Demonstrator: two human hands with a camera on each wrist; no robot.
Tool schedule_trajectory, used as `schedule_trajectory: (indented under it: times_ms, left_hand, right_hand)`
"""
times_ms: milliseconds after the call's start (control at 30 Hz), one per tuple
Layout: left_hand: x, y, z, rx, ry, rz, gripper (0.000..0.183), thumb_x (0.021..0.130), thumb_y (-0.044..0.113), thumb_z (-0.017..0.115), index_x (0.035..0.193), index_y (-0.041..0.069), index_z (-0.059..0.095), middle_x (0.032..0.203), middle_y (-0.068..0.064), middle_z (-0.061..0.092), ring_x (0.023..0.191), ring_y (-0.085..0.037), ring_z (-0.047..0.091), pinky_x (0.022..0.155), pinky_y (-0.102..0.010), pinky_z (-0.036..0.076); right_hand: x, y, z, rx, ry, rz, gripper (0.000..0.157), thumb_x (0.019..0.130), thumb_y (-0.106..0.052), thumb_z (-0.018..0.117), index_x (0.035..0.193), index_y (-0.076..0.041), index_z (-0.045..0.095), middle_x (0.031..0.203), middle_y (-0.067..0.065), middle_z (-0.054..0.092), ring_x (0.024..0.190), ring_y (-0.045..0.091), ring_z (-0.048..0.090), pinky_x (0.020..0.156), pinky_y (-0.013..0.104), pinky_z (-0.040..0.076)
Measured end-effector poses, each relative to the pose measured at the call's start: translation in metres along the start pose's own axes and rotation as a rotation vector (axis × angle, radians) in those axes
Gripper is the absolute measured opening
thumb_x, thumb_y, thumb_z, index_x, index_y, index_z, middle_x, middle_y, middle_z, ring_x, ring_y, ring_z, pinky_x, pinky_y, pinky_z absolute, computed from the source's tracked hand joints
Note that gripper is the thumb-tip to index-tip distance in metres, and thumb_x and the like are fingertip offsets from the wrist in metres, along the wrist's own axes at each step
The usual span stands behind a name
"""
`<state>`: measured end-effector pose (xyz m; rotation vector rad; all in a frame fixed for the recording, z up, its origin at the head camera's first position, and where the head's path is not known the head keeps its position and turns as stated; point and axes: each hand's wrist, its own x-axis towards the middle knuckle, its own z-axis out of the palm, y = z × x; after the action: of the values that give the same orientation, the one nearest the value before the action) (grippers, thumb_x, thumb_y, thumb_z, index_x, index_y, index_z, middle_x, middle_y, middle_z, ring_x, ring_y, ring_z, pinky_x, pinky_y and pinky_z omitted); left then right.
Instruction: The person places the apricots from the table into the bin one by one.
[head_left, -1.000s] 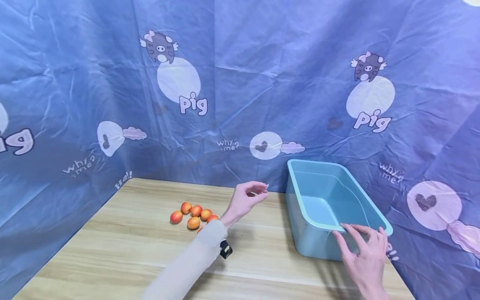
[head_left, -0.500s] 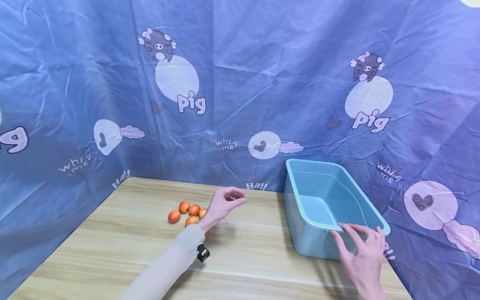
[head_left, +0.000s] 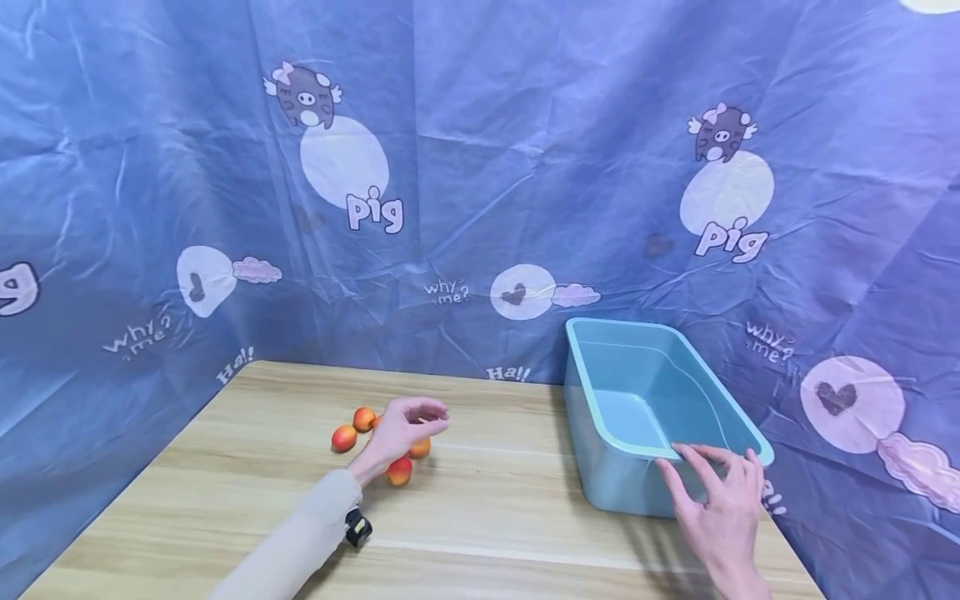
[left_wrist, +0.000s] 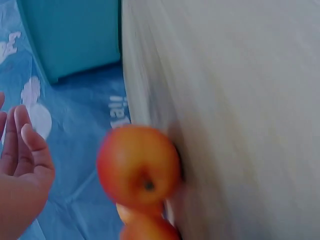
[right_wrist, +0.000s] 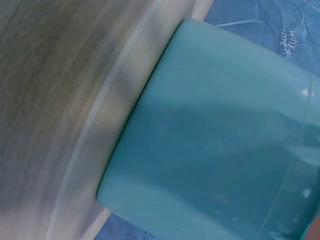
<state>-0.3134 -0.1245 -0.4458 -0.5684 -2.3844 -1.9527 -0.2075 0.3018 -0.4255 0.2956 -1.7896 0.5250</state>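
Several small orange-red apples (head_left: 344, 438) lie in a cluster on the left of the table, some hidden behind my left hand (head_left: 405, 425). That hand hovers over them, fingers loosely curved and holding nothing. In the left wrist view one apple (left_wrist: 139, 165) looms close, its stem hollow showing, with others partly behind it. On the right, a blue plastic tub (head_left: 618, 479) stands upright. My right hand (head_left: 720, 508) grips its near rim, fingertips over the edge and thumb outside. Most of the right wrist view is filled by the tub's wall (right_wrist: 200, 125).
The wooden table (head_left: 495, 525) runs up to a blue printed cloth (head_left: 465, 208) that hangs behind and at both sides. A dark wrist camera (head_left: 358, 528) sits on my left sleeve. The tub stands close to the table's right edge.
My left hand has moved left and slightly down, from beside the tub to above the apples. The right hand has stayed on the tub's rim.
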Motion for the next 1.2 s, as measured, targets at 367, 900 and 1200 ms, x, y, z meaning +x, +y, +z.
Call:
schedule_trajectory:
  times_ms: [367,900,1200]
  left_hand:
    - [-0.009,-0.014,-0.058,-0.02,-0.056,-0.087,0.045,0.085,0.014,0.075,0.124,-0.006,0.062,0.12,-0.02,0.068,0.101,-0.011,0.067,0.088,-0.022,0.052]
    - [-0.014,-0.028,-0.118,0.069,-0.063,-0.18,0.049,0.088,0.019,0.073,0.13,-0.002,0.059,0.129,-0.015,0.065,0.111,-0.016,0.065,0.093,-0.026,0.05]
    - [-0.022,-0.036,-0.147,0.045,-0.094,-0.195,0.049,0.086,0.013,0.073,0.13,-0.004,0.058,0.13,-0.019,0.063,0.113,-0.014,0.064,0.102,-0.029,0.045]
  right_hand:
    - [-0.001,0.0,0.001,-0.006,-0.006,-0.003,0.059,0.088,-0.06,0.062,0.088,-0.002,0.074,0.09,0.021,0.061,0.089,0.044,0.047,0.11,0.066,0.022]
    - [-0.004,0.002,-0.003,-0.007,-0.029,0.004,0.058,0.088,-0.06,0.062,0.089,-0.003,0.074,0.092,0.02,0.061,0.089,0.043,0.046,0.111,0.065,0.02]
    - [-0.003,0.003,-0.003,-0.008,-0.027,0.0,0.059,0.088,-0.061,0.062,0.089,-0.003,0.074,0.092,0.02,0.061,0.09,0.043,0.046,0.111,0.066,0.02]
